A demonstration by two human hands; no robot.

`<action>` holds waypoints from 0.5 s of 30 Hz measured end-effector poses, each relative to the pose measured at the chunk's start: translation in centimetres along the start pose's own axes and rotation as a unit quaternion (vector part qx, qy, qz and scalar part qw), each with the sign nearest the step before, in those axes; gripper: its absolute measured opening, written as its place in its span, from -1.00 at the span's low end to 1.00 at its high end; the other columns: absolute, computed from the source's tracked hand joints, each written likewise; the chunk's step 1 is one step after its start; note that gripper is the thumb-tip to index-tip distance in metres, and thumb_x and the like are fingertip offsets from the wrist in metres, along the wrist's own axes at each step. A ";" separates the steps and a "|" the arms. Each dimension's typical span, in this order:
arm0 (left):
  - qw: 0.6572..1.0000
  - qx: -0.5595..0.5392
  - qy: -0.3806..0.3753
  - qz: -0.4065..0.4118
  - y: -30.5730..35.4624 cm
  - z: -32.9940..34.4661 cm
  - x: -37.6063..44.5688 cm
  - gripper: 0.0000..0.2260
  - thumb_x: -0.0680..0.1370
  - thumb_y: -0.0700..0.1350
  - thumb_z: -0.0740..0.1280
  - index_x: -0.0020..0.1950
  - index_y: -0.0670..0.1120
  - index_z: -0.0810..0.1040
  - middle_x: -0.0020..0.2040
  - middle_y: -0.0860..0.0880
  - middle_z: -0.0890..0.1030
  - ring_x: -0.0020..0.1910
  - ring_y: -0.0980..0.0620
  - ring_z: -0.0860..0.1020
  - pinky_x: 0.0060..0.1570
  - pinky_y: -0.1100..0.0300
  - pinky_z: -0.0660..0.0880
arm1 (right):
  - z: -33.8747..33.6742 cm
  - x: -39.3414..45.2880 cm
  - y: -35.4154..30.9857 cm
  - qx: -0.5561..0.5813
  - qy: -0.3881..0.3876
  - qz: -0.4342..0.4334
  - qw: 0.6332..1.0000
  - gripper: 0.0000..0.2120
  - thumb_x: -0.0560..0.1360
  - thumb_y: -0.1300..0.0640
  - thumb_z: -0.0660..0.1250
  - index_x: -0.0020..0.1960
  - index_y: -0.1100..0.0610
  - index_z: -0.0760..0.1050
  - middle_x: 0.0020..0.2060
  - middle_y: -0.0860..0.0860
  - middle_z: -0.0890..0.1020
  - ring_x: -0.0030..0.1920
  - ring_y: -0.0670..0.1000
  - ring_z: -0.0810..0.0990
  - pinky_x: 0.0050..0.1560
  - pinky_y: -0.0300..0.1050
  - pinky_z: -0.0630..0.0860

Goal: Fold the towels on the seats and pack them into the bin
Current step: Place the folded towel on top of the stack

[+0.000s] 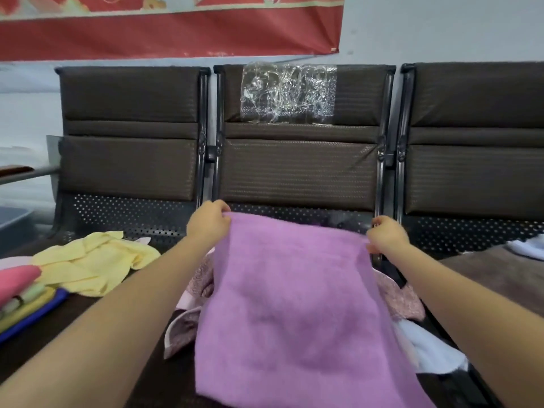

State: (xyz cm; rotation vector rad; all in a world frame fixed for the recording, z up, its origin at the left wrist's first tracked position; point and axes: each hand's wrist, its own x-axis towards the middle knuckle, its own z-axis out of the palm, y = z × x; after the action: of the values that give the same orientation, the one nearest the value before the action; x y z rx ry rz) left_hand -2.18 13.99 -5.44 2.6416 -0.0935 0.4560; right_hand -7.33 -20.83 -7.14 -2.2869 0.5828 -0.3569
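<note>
While both arms reach forward over the middle seat [297, 172], the left hand [210, 223] pinches the far left corner of the purple towel [291, 304] and the right hand [385, 235] pinches its far right corner. The towel hangs spread between them, lower edge out of frame. Beneath it lie a pink patterned cloth [188, 325] and, probably, a white towel [432, 346]. Left seat: crumpled yellow towel [91, 260], beside a folded stack [23, 298]. Grey bin [11, 217] at far left edge.
</note>
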 end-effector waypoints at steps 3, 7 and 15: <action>0.996 -0.030 -0.061 -0.052 -1.3 2.6 -2.3 -0.65 0.54 0.00 0.31 0.29 -0.09 0.49 0.19 -0.17 0.52 0.13 -0.18 0.53 0.14 -0.03 0.49 | 2.7 -1.4 0.9 -0.023 -0.039 0.009 0.999 -0.55 0.49 0.19 0.26 0.37 0.21 0.41 0.24 0.22 0.55 0.22 0.21 0.53 0.20 -0.05 0.46; 0.994 -0.067 -0.047 -0.068 -2.3 2.9 -6.3 -0.68 0.57 0.06 0.27 0.23 -0.07 0.54 0.14 -0.12 0.59 0.08 -0.12 0.55 0.00 0.08 0.48 | 3.3 -4.9 0.1 -0.042 -0.033 -0.105 0.993 -0.60 0.52 0.14 0.26 0.34 0.18 0.44 0.25 0.18 0.53 0.22 0.18 0.53 0.18 -0.05 0.43; 0.949 -0.223 -0.128 -0.183 -2.6 -0.7 -13.1 -0.85 0.53 -0.20 0.22 -0.24 -0.09 0.45 -0.26 -0.09 0.50 -0.29 -0.05 0.48 -0.23 0.10 0.47 | 1.4 -16.3 -1.8 -0.045 -0.129 -0.357 0.924 -0.91 0.54 0.12 0.31 -0.05 0.07 0.60 -0.13 -0.03 0.64 -0.14 -0.05 0.53 0.00 -0.09 0.46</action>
State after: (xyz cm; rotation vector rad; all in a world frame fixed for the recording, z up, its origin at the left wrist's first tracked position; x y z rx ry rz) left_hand -14.41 16.47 -10.30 2.1875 0.1903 -0.0375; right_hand -20.17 -10.66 -8.13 -2.5160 -0.4015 -0.3622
